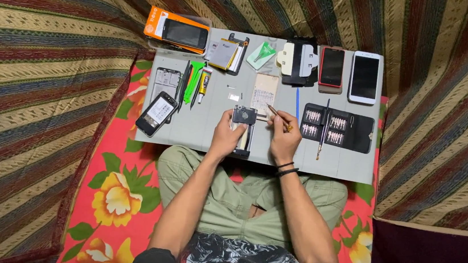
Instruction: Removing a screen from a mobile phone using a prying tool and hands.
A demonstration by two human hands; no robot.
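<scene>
An opened phone body [243,125] with its dark inner frame showing lies on the grey work board [205,129] in front of me. My left hand [226,138] rests on its left edge and holds it in place. My right hand [283,139] sits just right of the phone and grips a thin tool with a yellowish handle [279,117], its tip pointing up and left toward the phone's top corner. A dark band circles my right wrist.
On the board lie a dark phone [156,114], a bare phone frame [165,83], a green pry tool [194,79], a glue tube [204,83], a battery [223,54], a black screwdriver bit case [337,128], a red phone [331,70], a white phone [364,78], and an orange box [177,29].
</scene>
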